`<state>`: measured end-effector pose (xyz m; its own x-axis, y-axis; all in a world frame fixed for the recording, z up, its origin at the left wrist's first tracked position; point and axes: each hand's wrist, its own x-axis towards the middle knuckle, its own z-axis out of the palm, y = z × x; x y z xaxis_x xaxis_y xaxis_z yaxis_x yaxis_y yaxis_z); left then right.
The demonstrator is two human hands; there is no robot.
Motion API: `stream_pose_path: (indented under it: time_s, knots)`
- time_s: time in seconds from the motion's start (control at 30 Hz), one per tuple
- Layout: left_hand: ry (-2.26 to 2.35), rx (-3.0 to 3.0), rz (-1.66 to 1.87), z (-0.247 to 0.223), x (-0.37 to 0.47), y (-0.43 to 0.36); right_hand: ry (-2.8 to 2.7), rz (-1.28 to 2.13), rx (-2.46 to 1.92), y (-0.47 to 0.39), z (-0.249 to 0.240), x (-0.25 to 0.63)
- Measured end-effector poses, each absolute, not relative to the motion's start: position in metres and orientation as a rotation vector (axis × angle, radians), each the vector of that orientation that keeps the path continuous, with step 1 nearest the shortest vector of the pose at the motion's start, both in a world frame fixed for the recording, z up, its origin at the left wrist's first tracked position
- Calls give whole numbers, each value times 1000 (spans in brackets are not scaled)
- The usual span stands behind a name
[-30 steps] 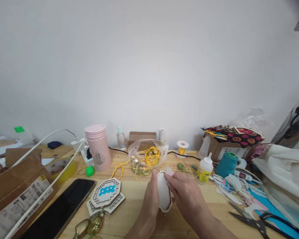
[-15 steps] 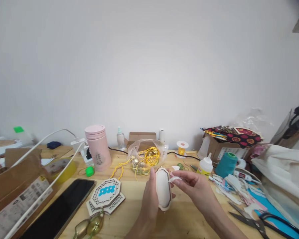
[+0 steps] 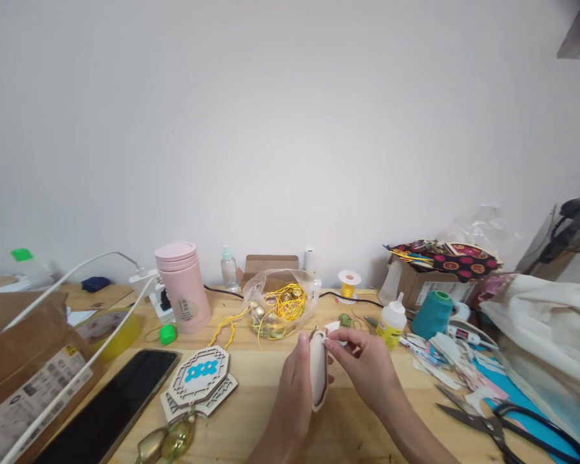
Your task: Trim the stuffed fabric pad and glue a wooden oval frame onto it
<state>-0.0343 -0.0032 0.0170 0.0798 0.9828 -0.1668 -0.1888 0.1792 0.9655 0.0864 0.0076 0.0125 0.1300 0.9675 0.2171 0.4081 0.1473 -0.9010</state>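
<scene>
My left hand is wrapped round a long, pale wooden plaque with a scalloped rim, tilted nearly edge-on to me. The thumb lies along its left side, and fingertips show past its right side. At the plaque's upper right edge, my right hand pinches a small white scrap between thumb and forefinger. Whether the scrap is paper or cloth, I cannot tell. To the left lies an octagonal wooden lattice ornament with a blue pattern, on top of another wooden piece.
Behind my hands sits a clear bag with yellow cord and gold bells. A glue bottle, teal thread cone and black-handled scissors stand or lie rightward. Leftward are a phone, pink tumbler and cardboard box.
The plaque has turned from facing me to nearly edge-on. My right hand has brought the white scrap against its upper right edge. The whole view has shifted slightly.
</scene>
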Motion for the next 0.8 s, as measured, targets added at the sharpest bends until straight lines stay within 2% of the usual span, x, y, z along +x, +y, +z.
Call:
stream_pose_path:
  time_s: [0.43,0.6,0.8]
  knots:
    - [1029,1345,1331,18,-36,-9,-1307,952,-1435,6,14,71]
    - [946,1238,1382,16,-40,-5,-1291,1037,-1423,-2,4,68]
    - [796,700,1252,24,-41,3,-1219,1181,-1309,-6,22,86]
